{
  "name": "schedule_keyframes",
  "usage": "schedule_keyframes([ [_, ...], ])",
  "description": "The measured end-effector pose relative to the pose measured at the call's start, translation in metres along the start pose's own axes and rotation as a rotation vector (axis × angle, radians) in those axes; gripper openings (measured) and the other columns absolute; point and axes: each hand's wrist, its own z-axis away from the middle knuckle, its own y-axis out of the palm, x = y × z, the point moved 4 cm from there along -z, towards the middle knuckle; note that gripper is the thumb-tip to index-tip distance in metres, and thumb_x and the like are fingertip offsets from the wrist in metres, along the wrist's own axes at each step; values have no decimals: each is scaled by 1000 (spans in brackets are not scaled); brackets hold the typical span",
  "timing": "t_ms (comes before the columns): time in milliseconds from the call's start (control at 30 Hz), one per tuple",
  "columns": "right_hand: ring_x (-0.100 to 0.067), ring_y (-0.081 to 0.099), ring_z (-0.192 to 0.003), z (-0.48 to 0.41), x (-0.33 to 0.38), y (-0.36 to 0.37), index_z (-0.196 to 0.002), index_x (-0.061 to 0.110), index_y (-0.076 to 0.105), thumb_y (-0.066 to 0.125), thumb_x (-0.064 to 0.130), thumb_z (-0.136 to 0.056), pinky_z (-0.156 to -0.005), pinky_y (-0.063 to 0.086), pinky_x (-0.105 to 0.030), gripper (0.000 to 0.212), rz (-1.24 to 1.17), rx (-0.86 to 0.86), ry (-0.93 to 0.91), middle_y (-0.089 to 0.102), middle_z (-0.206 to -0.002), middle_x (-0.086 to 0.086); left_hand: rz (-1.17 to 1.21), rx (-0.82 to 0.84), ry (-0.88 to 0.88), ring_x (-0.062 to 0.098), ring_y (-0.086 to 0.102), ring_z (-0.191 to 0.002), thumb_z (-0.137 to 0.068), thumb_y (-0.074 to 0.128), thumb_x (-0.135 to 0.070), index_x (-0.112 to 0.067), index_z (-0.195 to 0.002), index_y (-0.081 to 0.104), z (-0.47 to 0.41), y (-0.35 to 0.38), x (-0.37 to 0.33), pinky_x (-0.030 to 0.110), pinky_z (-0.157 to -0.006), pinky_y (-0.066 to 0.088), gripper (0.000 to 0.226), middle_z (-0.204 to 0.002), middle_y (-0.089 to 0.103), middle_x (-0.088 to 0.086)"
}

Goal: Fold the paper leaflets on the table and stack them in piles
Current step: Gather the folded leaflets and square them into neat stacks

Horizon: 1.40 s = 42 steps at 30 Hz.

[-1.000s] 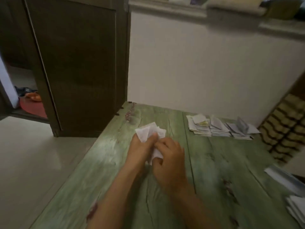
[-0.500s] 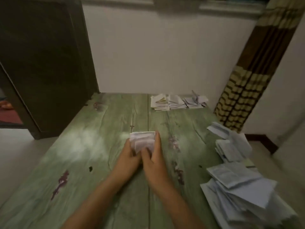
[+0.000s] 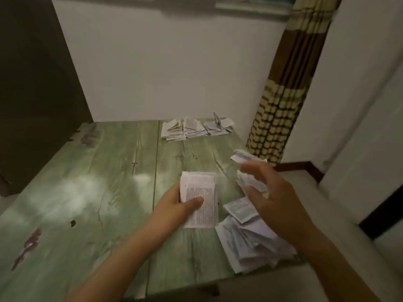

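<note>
leaflet [image 3: 201,201], one, pinched in left grip [image 3: 173,205]; right grip [image 3: 277,197] spread empty; three piles [image 3: 196,130] beyond.

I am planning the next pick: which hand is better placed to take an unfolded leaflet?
Right. The right hand hovers open above the loose heap of white unfolded paper leaflets; the left hand holds the folded white printed leaflet.

Dim indoor light, soft glare on the table [image 3: 72,192], motion-blurred right hand [image 3: 275,198], bowed wide-angle edges.
</note>
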Motion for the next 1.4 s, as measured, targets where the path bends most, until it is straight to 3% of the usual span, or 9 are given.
schedule_keyframes([
  [167, 7, 22, -130, 14, -54, 0, -134, 48, 26, 61, 26, -87, -102, 22, -10, 63, 251, 666, 91, 24, -144, 25, 146, 13, -104, 10, 66, -85, -91, 57, -11, -25, -103, 58, 1, 18, -4, 26, -75, 54, 19, -95, 69, -5],
  [367, 8, -13, -133, 39, -70, 6, -145, 42, -9, 67, 63, -70, -112, -1, -21, 108, 393, 920, 72, -14, -148, 30, 195, 0, -175, 19, 67, -94, -90, 58, -12, -22, -107, 59, 14, 22, 4, 38, -86, 53, 21, -102, 70, 0],
  [467, 7, -27, -130, 48, -75, 12, -139, 42, -23, 72, 58, -68, -109, -12, -20, 120, 517, 944, -30, -28, -141, 30, 178, -10, -185, 19, 67, -94, -90, 59, -13, -21, -108, 59, 20, 19, 10, 40, -88, 53, 20, -102, 70, 1],
  [633, 24, -41, -110, 54, -72, 17, -128, 46, -26, 51, 72, -69, -90, -25, 0, 100, 568, 907, -141, -30, -134, 33, 183, -22, -201, 20, 68, -92, -90, 59, -13, -21, -105, 60, 23, 16, 17, 41, -88, 53, 17, -100, 71, 1],
  [767, 18, -27, -123, 52, -75, 17, -129, 49, -21, 40, 78, -64, -93, -21, -1, 94, 560, 890, -129, -22, -140, 32, 211, -29, -199, 17, 69, -88, -90, 58, -11, -21, -102, 62, 24, 12, 21, 35, -80, 55, 15, -93, 73, -1],
  [933, 4, -11, -137, 53, -73, 18, -145, 38, -4, 47, 55, -89, -110, -8, -14, 78, 532, 816, -106, -9, -152, 21, 241, -48, -215, 18, 70, -88, -90, 58, -10, -18, -102, 62, 27, 3, 24, 33, -77, 55, 16, -95, 73, 2],
  [1100, -12, -6, -145, 53, -64, 22, -149, 24, -4, 49, 48, -91, -101, -16, -12, 82, 705, 832, -216, -6, -158, 2, 275, -55, -231, 17, 70, -85, -90, 57, -9, -17, -103, 62, 30, -5, 29, 30, -73, 54, 16, -94, 73, 2],
  [1300, -20, 8, -145, 48, -54, 24, -150, 24, -5, 53, 37, -93, -115, 13, -29, 82, 791, 928, -278, 4, -158, -3, 291, -70, -242, 19, 69, -87, -90, 56, -7, -15, -105, 62, 34, -16, 34, 29, -71, 52, 17, -98, 72, 5],
  [1400, -20, 7, -145, 47, -50, 24, -150, 26, -3, 54, 32, -93, -115, 14, -29, 81, 788, 928, -285, 4, -158, -2, 310, -76, -244, 20, 69, -89, -90, 56, -6, -13, -107, 61, 34, -22, 36, 30, -73, 53, 19, -100, 72, 7],
])
